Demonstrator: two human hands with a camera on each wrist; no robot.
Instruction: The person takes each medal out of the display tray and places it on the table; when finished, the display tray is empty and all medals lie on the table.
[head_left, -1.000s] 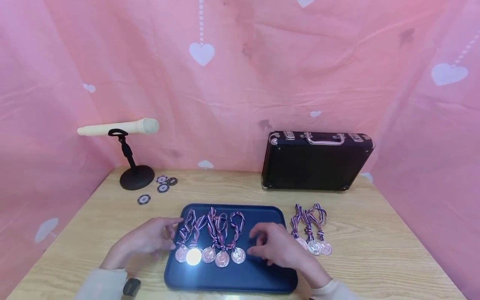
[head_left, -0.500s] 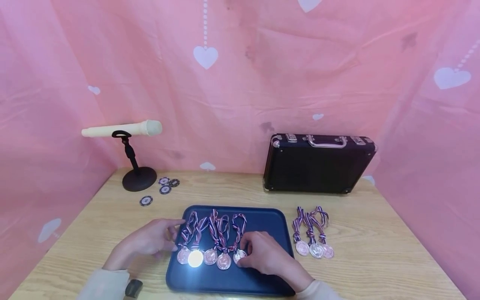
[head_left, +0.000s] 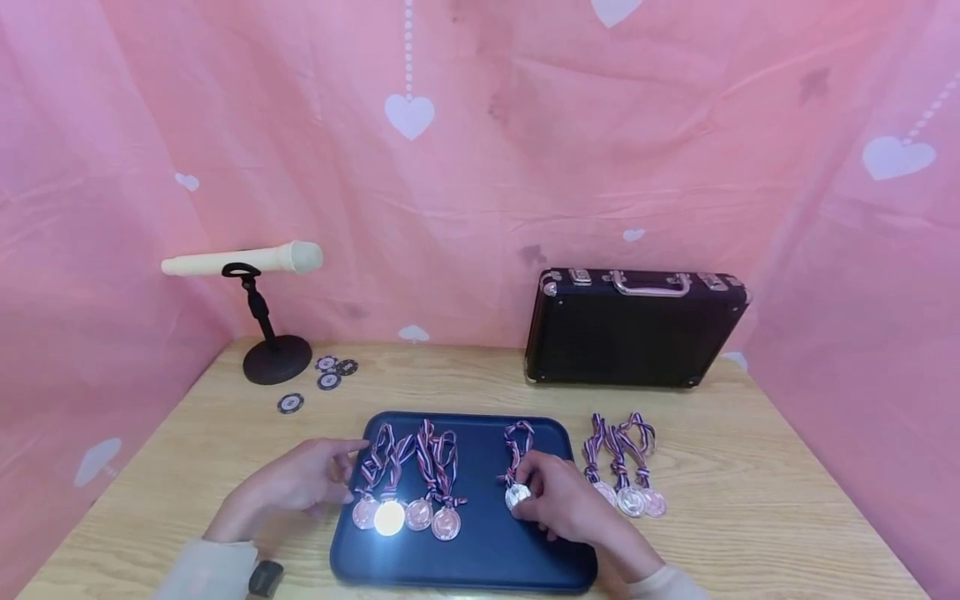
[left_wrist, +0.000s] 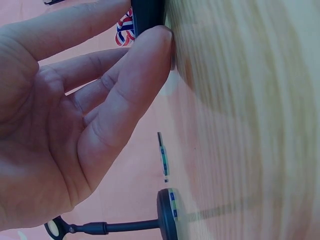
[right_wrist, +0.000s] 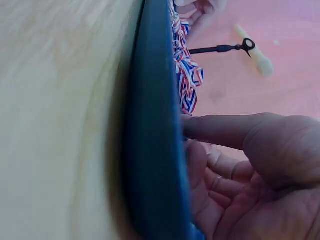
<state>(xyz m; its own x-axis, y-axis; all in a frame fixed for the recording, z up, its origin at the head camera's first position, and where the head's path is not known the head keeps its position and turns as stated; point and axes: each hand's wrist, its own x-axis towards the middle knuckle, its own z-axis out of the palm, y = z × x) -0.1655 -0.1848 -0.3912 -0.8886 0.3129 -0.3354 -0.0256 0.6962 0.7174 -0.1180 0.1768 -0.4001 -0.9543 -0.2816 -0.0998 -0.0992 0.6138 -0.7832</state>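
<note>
A dark blue tray [head_left: 465, 562] lies on the wooden table, with several medals on striped red, white and blue ribbons [head_left: 446, 523] grouped in its left half. My right hand [head_left: 566, 502] pinches a silver-coloured medal [head_left: 516, 496] over the tray's right half; its knotted ribbon [head_left: 519, 435] trails toward the far rim. In the right wrist view the thumb [right_wrist: 225, 129] and fingers meet just behind the tray's edge, which hides the medal. My left hand [head_left: 300, 477] is at the tray's left rim, fingers loosely extended; its thumb [left_wrist: 142, 65] touches the rim in the left wrist view.
Right of the tray lie 3 more ribboned medals [head_left: 632, 501]. A black briefcase [head_left: 637, 333] stands at the back right. At the back left a white microphone [head_left: 247, 260] rests on a black stand [head_left: 277, 360], near several poker chips [head_left: 328, 381]. A pink cloth [head_left: 480, 183] hangs behind.
My right hand reached left to the rightmost medal on the tray, took hold of it and slid it right, away from the others. The left hand stayed at the rim.
</note>
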